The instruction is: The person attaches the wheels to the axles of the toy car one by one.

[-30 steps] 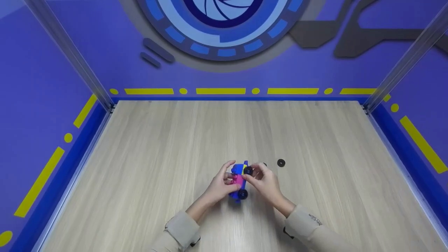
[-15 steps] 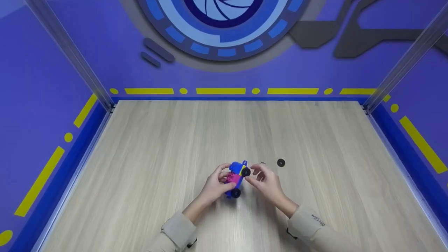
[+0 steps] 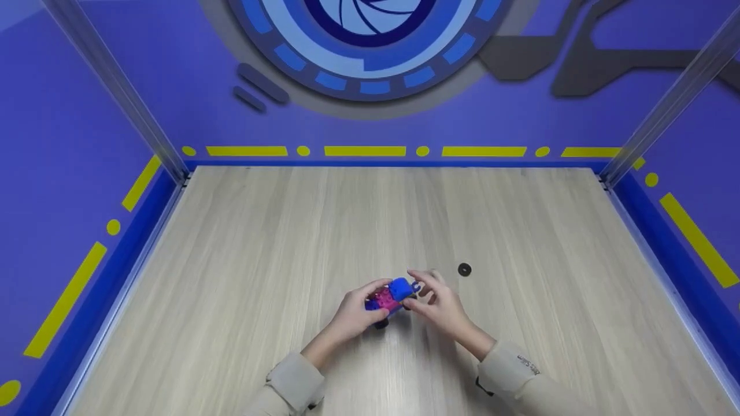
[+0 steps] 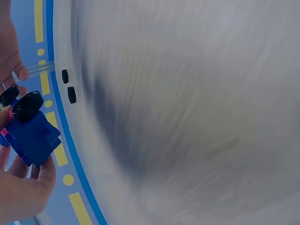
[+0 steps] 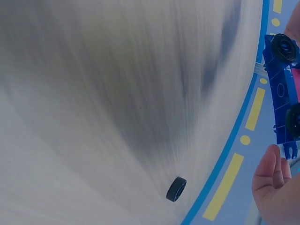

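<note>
A small blue and pink toy truck point(image 3: 400, 289) with black wheels is held by my left hand point(image 3: 351, 311), its thumb on one side and fingers on the other. The truck slants, its blue cab and hook end toward the right. My right hand point(image 3: 444, 305) has thumb and fingers around that hook end, the thumb by the front wheel. In the left wrist view a wheel point(image 4: 28, 106) faces the camera beside the blue end. The truck's blue underside point(image 5: 281, 89) shows in the right wrist view, right-hand fingertips at its end.
One loose black wheel point(image 3: 464, 269) lies on the wooden table point(image 3: 277, 242) beyond my right hand. The left wrist view shows two loose wheels, a nearer wheel point(image 4: 71, 95) and a farther wheel point(image 4: 65, 76). Blue-purple walls point(image 3: 370, 133) enclose the table.
The truck has turned clockwise, swinging its cab end toward my right hand and bringing its top into view. The second loose wheel has gone behind the right hand in the head view.
</note>
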Demonstrator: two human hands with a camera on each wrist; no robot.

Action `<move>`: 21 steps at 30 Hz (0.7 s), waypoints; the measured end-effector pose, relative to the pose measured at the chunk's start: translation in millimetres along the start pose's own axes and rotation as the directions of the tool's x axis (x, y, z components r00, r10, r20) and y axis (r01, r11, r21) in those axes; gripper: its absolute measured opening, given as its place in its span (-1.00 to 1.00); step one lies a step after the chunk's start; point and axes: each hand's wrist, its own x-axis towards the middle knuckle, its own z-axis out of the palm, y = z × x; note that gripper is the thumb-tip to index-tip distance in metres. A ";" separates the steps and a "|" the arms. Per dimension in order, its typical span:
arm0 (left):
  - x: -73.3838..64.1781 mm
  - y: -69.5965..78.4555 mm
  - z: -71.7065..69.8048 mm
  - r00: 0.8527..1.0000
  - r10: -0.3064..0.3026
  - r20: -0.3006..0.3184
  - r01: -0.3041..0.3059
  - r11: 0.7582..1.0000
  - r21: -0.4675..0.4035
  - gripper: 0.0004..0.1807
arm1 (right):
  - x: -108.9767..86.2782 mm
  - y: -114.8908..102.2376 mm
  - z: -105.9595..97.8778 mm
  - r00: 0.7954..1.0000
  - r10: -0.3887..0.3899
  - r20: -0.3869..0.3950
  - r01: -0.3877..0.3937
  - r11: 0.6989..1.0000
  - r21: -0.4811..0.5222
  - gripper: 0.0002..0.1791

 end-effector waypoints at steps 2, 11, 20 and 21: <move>1.1 -2.9 0.2 1.000 0.023 0.009 -0.024 0.999 0.048 -0.43 | -0.5 -0.1 0.0 1.000 0.001 0.021 -0.001 1.000 0.008 -0.41; 0.4 -0.9 -0.1 0.998 0.053 0.018 -0.056 0.974 0.221 -0.46 | -2.9 -1.4 -1.6 0.993 0.035 0.113 -0.029 0.998 -0.054 -0.39; 0.3 -1.5 1.2 0.999 0.050 0.014 -0.052 0.955 0.293 -0.46 | -5.3 1.3 0.4 0.990 0.026 0.140 -0.018 0.998 -0.062 -0.57; 0.2 -1.7 1.4 0.999 0.052 0.014 -0.054 0.953 0.299 -0.46 | -5.5 1.4 0.4 0.990 0.023 0.139 -0.015 0.998 -0.062 -0.59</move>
